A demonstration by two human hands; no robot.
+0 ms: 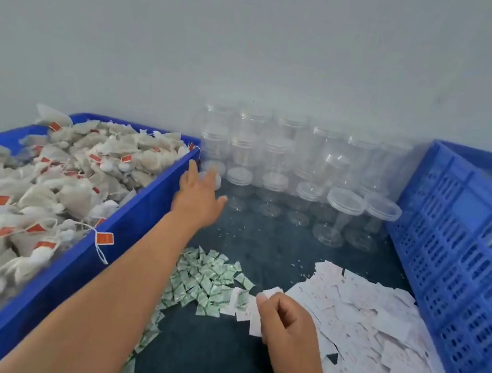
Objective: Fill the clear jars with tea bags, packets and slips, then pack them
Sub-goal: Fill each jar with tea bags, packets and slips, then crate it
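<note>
Left grip: my left grip [198, 198] is spread with straight fingers and holds nothing; it is stretched toward the jars.
Right grip: my right grip [286, 318] pinches a few white slips [377, 325] between thumb and fingers. A packet may be among them, but the blur does not let me tell.
Jars: the clear jars [275, 171] stand in crowded rows just beyond the left fingertips.
Handling: I judge them light, thin, stiff plastic, smooth and easy to knock over. I would take one around its wall below the rim, without a hard squeeze.
Packets: the green packets [209, 279] lie just left of the right grip. They look small, flat and slippery.
Edges: the tea-bag crate [141, 203] is close on the left of the left grip. The lattice crate [466, 249] is well to the right of the right grip.
Room: the bare dark surface [230, 358] lies between the two grips.
</note>
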